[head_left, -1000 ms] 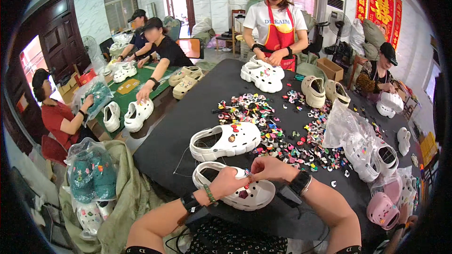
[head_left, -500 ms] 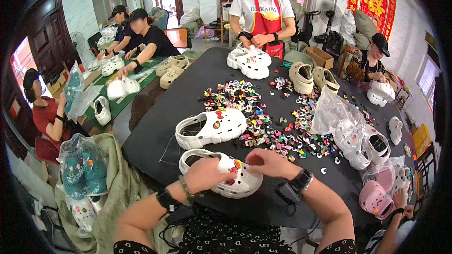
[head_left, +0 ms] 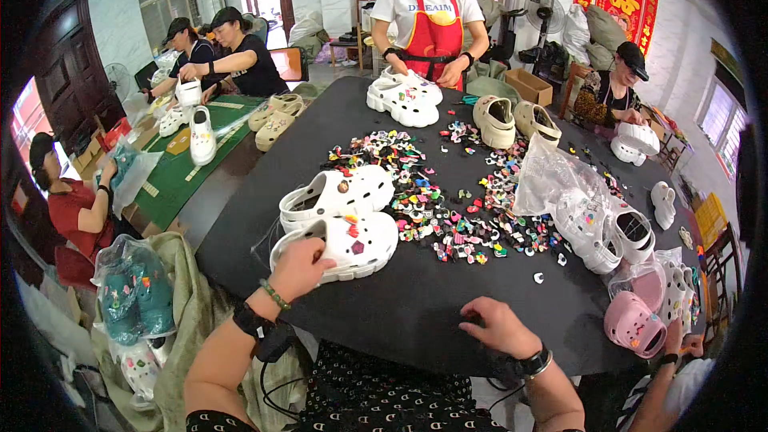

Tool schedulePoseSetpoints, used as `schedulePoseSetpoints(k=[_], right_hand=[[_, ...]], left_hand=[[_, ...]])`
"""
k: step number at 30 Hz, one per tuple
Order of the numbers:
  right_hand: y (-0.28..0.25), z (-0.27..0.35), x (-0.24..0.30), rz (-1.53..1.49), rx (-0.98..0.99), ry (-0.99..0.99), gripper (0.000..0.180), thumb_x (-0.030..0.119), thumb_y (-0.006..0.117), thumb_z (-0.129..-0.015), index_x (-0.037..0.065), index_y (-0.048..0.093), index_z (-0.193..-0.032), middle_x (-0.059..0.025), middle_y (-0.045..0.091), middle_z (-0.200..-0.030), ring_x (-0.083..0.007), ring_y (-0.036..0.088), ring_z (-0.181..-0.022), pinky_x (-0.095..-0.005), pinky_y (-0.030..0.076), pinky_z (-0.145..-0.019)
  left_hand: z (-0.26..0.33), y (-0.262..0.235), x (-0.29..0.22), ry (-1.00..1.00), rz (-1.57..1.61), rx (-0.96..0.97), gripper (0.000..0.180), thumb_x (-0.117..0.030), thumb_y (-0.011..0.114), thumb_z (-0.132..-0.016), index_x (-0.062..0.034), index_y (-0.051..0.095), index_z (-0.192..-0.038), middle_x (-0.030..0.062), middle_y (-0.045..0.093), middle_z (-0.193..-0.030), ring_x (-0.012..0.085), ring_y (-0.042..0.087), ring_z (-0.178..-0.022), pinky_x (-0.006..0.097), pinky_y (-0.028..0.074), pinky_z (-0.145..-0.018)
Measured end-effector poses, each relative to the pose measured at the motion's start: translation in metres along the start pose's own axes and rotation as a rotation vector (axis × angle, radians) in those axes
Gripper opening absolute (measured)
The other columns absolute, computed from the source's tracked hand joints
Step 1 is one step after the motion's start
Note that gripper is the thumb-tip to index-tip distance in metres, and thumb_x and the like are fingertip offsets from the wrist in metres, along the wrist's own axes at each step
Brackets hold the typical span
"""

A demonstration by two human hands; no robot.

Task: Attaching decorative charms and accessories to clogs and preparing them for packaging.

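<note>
My left hand (head_left: 300, 274) is closed on the near white clog (head_left: 358, 242), its curled fingers against the near side. Colourful charms dot this clog's top, among them a red piece and a purple one. The clog's heel opening is partly hidden by my hand. Right behind it, pressed close, lies a second white clog (head_left: 370, 186) with a brown round charm. My right hand (head_left: 500, 326) hovers above the black table (head_left: 416, 304) near its front edge, fingers loosely bent and apart, with nothing seen in them.
Loose charms (head_left: 432, 212) spread over the table's middle. Beyond are beige clogs (head_left: 494, 122) and a white pair (head_left: 406, 100) handled by a person opposite. Bagged white clogs (head_left: 588, 228) and a pink clog (head_left: 634, 324) sit right. Bagged teal clogs (head_left: 136, 292) rest on sacking at left.
My left hand has pushed the near clog left and back against the other one. My right hand has come off the clog's toe and moved right and nearer to me.
</note>
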State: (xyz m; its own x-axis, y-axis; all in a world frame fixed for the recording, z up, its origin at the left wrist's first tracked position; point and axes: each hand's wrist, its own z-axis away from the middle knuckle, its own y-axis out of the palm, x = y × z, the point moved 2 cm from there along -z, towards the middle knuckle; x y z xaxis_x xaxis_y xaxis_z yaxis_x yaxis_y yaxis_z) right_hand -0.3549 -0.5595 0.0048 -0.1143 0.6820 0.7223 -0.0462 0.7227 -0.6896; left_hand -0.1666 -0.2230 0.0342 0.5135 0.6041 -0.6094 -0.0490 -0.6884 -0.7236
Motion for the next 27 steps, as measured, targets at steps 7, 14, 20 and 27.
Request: schedulePoseSetpoints(k=[7, 14, 20, 27], right_hand=[[0.029, 0.016, -0.002, 0.142, -0.186, -0.116, 0.025, 0.008, 0.075, -0.076, 0.005, 0.061, -0.096, -0.0128, 0.059, -0.105, -0.0339, 0.055, -0.100, -0.0416, 0.046, -0.089], [0.041, 0.020, -0.005, 0.166, -0.276, -0.121, 0.022, 0.007, 0.074, -0.075, 0.004, 0.062, -0.093, -0.0127, 0.060, -0.104, -0.0328, 0.055, -0.099, -0.0419, 0.046, -0.088], [0.044, 0.017, -0.001, 0.214, -0.360, -0.071, 0.019, 0.005, 0.074, -0.074, 0.004, 0.062, -0.088, -0.0125, 0.060, -0.100, -0.0331, 0.055, -0.097, -0.0418, 0.046, -0.085], [0.050, 0.011, -0.004, 0.234, -0.384, -0.083, 0.020, 0.004, 0.075, -0.072, 0.005, 0.061, -0.087, -0.0128, 0.060, -0.097, -0.0334, 0.056, -0.092, -0.0413, 0.046, -0.082]], left_hand=[[0.002, -0.020, -0.012, 0.084, -0.179, -0.052, 0.034, -0.029, 0.081, -0.073, -0.0018, 0.063, -0.085, 0.0122, 0.064, -0.074, 0.0321, 0.061, -0.072, 0.041, 0.047, -0.065], [-0.016, -0.063, -0.015, 0.416, -0.488, -0.121, 0.050, -0.033, 0.083, -0.068, -0.0080, 0.066, -0.107, 0.0135, 0.062, -0.117, 0.0337, 0.053, -0.115, 0.045, 0.043, -0.092], [-0.030, -0.041, 0.040, 0.038, -0.404, 0.243, 0.075, -0.035, 0.081, -0.068, -0.0116, 0.050, -0.133, 0.0132, 0.057, -0.128, 0.0333, 0.041, -0.129, 0.048, 0.033, -0.103], [-0.047, -0.039, 0.064, 0.216, -0.473, 0.197, 0.036, -0.027, 0.080, -0.070, -0.0081, 0.064, -0.096, 0.0082, 0.062, -0.104, 0.0345, 0.050, -0.111, 0.046, 0.039, -0.094]])
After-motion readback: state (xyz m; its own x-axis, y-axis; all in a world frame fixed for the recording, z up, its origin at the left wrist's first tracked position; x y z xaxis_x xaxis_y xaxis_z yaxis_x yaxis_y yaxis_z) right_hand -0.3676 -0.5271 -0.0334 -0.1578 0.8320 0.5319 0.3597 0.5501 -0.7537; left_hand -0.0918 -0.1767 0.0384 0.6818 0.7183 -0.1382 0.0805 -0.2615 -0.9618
